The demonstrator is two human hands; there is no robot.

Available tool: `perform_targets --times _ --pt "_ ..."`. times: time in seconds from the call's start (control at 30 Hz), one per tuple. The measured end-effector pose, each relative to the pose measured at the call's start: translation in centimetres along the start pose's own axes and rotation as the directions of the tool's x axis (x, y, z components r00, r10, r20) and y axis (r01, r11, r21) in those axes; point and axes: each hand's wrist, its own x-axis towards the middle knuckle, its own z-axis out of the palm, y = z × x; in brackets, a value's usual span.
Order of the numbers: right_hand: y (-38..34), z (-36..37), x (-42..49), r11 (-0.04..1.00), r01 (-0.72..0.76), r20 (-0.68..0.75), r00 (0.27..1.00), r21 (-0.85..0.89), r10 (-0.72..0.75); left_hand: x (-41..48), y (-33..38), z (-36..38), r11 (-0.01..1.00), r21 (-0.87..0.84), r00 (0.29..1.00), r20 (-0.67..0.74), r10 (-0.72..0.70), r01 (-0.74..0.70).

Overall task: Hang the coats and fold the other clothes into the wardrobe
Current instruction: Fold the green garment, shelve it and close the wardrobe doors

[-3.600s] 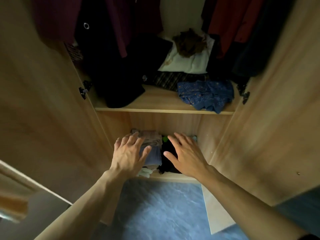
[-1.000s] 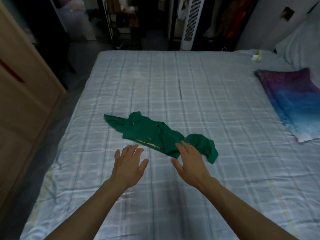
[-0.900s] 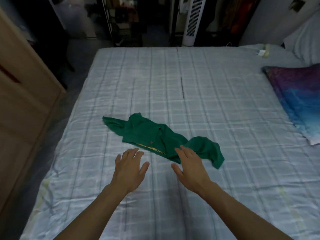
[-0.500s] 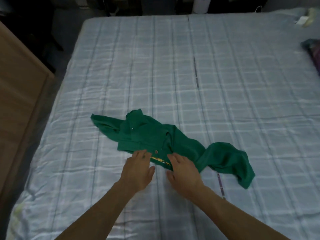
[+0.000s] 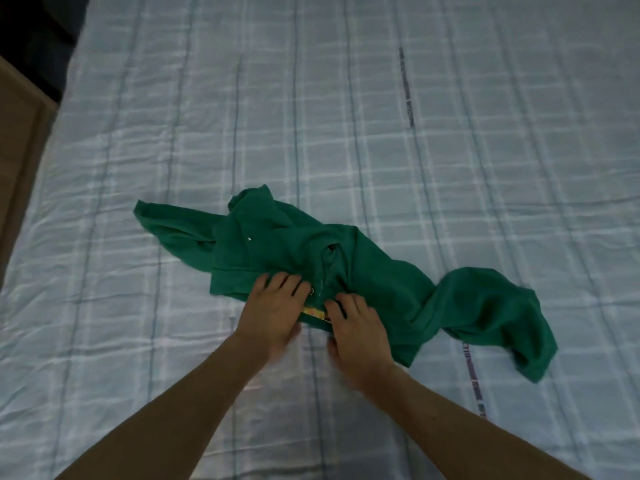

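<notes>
We see a green garment (image 5: 346,265) lying crumpled on the bed (image 5: 346,116), a little below the middle of the frame. It runs from a flattened part at centre left to a bunched end at lower right. One loose flap reaches toward the left, and a small metal snap (image 5: 248,239) shows on the upper cloth.

Both bare forearms come up from the bottom edge and meet at the garment's near edge. The left grip (image 5: 273,306) rests on the cloth with its fingers fairly straight and slightly spread, fingertips on the green fabric and thumb toward the sheet (this hand is a little blurred). The right grip (image 5: 356,330) sits just beside it, to the right. Its fingers are bent at the knuckles and curl into the fabric, so it holds the hem, while the thumb lies low against the bed. We cannot tell whether any cloth is tucked under that thumb.

Between the two hands a short yellow patterned strip (image 5: 313,312) peeks out at the garment's edge.

The bed's pale checked sheet fills nearly the whole frame, wrinkled at the left. A wooden panel (image 5: 17,140) stands along the left edge, with dark floor (image 5: 34,29) in the upper left corner.
</notes>
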Motion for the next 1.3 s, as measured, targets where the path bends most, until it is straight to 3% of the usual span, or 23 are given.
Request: perform_targets --times 0.17,0.3,0.53,0.73,1.03,1.3 --pt "0.1 -0.5 0.7 0.999 -0.031 -0.123 0.992 0.036 0.036 0.9 -0.6 -1.3 0.997 0.068 0.999 -0.021 0.029 -0.027" --pt "0.2 -2.0 0.6 0.997 -0.048 -0.092 0.994 0.063 0.054 0.7 -0.2 -2.9 0.998 0.063 1.0 -0.008 0.008 -0.007" --pt "0.0 -6.5 -2.3 0.982 0.003 -0.164 0.986 0.189 0.029 -2.7 1.4 -7.1 0.965 -0.257 0.997 -0.043 -0.06 0.047" --pt "-1.5 -13.1 -7.4 0.965 0.086 -0.264 0.964 0.248 -0.018 -8.0 4.3 -13.7 0.901 -0.429 0.973 -0.172 -0.154 0.066" --pt "-5.0 -24.6 -17.2 0.944 0.202 -0.455 0.888 0.26 -0.065 -16.8 9.7 -25.8 0.843 -0.526 0.878 -0.45 -0.162 -0.113" --pt "-7.0 -31.1 -27.2 0.96 0.263 -0.607 0.78 0.092 -0.156 -25.6 14.6 -34.1 0.831 -0.52 0.869 -0.485 -0.098 -0.197"
